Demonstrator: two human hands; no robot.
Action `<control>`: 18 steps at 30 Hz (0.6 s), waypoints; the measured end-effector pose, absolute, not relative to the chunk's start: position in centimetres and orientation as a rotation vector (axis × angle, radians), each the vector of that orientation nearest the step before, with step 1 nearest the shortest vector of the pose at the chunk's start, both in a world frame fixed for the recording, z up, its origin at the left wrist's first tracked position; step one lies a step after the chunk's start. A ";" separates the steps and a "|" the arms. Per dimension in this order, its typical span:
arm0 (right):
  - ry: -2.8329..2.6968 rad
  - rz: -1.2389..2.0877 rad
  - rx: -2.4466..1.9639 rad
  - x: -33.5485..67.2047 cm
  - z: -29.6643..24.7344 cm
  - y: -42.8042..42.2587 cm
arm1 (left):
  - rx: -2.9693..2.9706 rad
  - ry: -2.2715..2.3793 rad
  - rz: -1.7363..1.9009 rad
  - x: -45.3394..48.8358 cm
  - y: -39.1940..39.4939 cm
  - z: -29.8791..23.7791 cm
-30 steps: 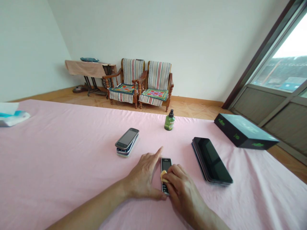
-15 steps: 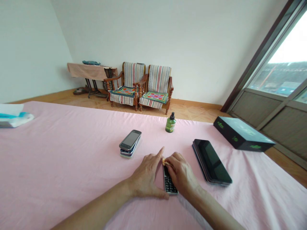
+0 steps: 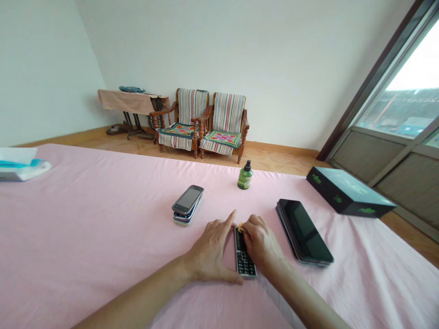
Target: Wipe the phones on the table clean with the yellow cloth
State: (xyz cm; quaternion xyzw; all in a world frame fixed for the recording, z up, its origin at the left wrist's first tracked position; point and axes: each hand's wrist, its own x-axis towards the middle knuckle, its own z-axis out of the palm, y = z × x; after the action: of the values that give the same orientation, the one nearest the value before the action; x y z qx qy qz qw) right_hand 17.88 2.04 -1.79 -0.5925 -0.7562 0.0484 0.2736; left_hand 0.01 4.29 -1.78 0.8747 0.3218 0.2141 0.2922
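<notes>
A small black keypad phone (image 3: 244, 260) lies on the pink tablecloth (image 3: 85, 219) in front of me. My left hand (image 3: 212, 249) rests beside it, thumb at its near end and index finger stretched along its left side, steadying it. My right hand (image 3: 262, 242) is pinched on a small yellow wad (image 3: 241, 225) pressed on the phone's far end, over the screen.
A stack of phones (image 3: 187, 204) lies to the left and a stack of dark tablets (image 3: 303, 230) to the right. A green spray bottle (image 3: 244, 175) stands behind. A black box (image 3: 346, 190) sits far right, a tissue pack (image 3: 20, 164) far left.
My right hand slid the yellow wad from the phone's keypad up to its far end, uncovering the keys. The left hand stayed put.
</notes>
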 end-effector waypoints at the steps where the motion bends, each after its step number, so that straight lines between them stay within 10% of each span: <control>1: -2.036 0.121 -1.607 18.0 -1.7 2.0 | 2.330 0.861 0.568 0.0 4.3 -1.8; 18: -1.961 0.288 -1.437 16.5 -1.6 1.7 | 2.312 0.879 0.571 0.1 4.2 -1.7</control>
State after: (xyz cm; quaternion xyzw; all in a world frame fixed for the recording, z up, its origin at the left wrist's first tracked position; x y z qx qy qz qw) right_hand 16.53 1.72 -1.65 -0.5521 -0.7534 0.1105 0.3398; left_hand 0.07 4.19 -1.67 0.8697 0.3307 0.2148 0.2968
